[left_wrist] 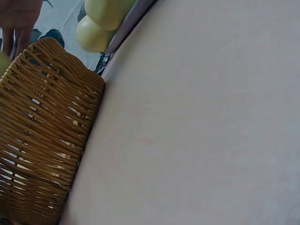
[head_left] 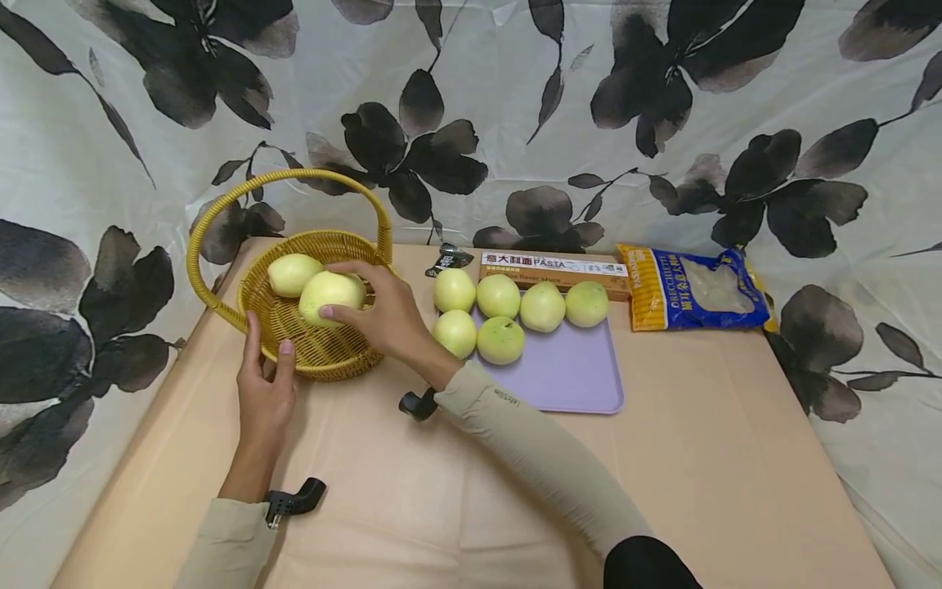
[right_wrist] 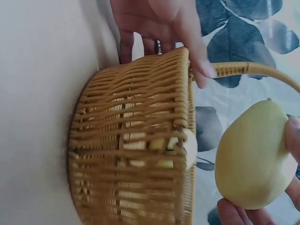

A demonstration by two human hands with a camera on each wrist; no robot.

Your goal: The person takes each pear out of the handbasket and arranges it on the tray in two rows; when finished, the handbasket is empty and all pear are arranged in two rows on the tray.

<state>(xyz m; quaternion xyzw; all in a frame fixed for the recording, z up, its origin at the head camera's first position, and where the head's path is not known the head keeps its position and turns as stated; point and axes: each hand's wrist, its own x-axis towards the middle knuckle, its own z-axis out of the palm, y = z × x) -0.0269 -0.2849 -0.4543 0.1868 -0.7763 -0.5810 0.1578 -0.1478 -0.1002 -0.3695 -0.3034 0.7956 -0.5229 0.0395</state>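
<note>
My right hand holds a pale yellow-green pear between thumb and fingers, over the mouth of the yellow wicker basket. In the right wrist view that pear is above the rim and apart from it. Another pear lies inside the basket. At the basket's near left side, my left hand grips the rim; the right wrist view has its thumb over the edge and its other fingers outside the wall. The left wrist view shows mostly the basket's woven side, with the left hand out of sight.
Several pears crowd the back left of a lilac tray. Behind it are a pasta box and a small black packet. To the right lies a blue-and-yellow pasta bag. The basket's tall handle arches above its mouth.
</note>
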